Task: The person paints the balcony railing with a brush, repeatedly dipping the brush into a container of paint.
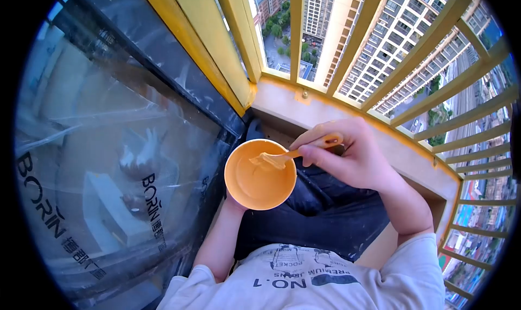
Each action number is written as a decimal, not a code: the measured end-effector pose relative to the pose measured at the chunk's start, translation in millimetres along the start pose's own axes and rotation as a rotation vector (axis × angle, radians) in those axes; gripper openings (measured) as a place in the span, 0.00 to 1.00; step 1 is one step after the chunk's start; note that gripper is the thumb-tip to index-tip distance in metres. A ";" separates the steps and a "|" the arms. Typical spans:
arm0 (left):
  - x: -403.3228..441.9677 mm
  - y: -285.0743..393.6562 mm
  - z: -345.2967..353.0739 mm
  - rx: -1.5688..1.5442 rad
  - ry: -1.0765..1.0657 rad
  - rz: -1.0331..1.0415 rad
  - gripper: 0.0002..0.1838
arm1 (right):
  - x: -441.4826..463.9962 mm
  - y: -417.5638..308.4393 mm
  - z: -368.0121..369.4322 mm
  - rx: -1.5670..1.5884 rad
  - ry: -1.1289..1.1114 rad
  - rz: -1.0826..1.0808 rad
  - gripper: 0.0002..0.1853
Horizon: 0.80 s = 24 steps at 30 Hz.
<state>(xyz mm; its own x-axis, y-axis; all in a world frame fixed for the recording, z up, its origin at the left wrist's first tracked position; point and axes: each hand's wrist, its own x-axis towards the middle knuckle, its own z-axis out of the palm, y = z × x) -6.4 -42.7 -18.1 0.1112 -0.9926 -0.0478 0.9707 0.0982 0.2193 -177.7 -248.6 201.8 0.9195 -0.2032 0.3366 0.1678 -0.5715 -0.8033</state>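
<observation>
A round orange-yellow tub [235, 188] is held in front of my chest, its open top facing me. My left hand [234, 204] supports it from beneath; most of the fingers are hidden behind the tub. Yellow paint [260, 182] coats the inside, and how deep it lies is hard to tell. In my right hand [344, 155] is a paintbrush [293, 153], pinched by its orange handle between thumb and fingers. Its paint-covered head reaches over the rim into the tub, with the tip against or just above the paint.
A yellow metal railing [374, 87] curves along the front and right, standing on a pale ledge [336, 112]. Far below are tall buildings [391, 33] and streets. On the left stands a dark-framed glass panel [108, 147] under printed plastic film. My dark-trousered legs [315, 217] are folded beneath the tub.
</observation>
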 end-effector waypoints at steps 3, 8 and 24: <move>3.3 -1.5 6.4 -0.012 0.232 -0.120 0.33 | -11.7 7.9 -4.3 0.663 0.142 0.453 0.11; 1.2 -7.2 14.5 -0.260 0.058 -0.174 0.43 | -12.9 2.9 -21.1 0.836 0.403 0.195 0.13; 29.7 2.6 29.4 -0.331 0.087 -0.278 0.43 | 135.4 28.4 -89.6 -0.333 1.154 -0.520 0.13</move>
<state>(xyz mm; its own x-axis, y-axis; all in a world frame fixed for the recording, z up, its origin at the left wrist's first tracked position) -6.9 -74.0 9.7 -0.1599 -0.9763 -0.1457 0.9806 -0.1401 -0.1371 -80.3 -363.6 268.6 -0.0861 -0.3658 0.9267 0.1607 -0.9231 -0.3495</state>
